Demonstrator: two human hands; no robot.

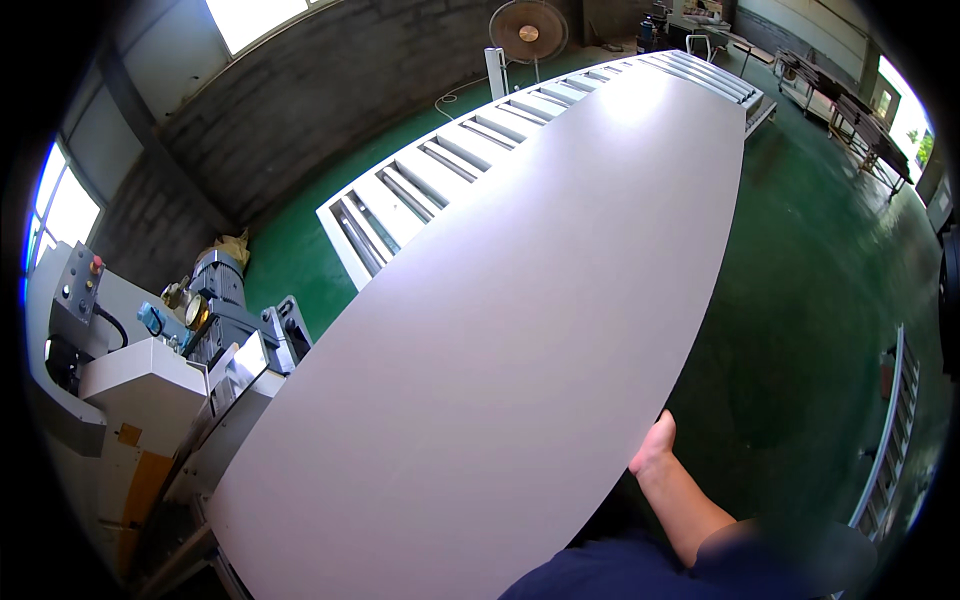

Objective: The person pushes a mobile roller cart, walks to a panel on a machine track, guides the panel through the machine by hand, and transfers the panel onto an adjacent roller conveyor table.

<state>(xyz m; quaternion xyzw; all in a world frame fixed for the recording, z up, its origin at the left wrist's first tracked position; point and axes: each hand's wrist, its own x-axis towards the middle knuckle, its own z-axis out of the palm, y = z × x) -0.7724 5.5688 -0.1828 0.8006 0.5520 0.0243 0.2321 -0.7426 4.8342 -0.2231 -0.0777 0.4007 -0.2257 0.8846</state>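
The right hand [655, 445] gripped the white panel [520, 330] by its edge, fingers hidden beneath, steadying it on the roller conveyor [420, 180]; the left hand was unseen.

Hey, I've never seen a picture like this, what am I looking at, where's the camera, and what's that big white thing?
The camera sits on a person's head and looks down; its fisheye lens bends straight edges. The big white thing is a long, flat, pale panel lying on a white roller conveyor table above a green floor. The person's right hand grips the panel's right edge. The left hand is out of view. At the left stands a white and grey machine with a motor.
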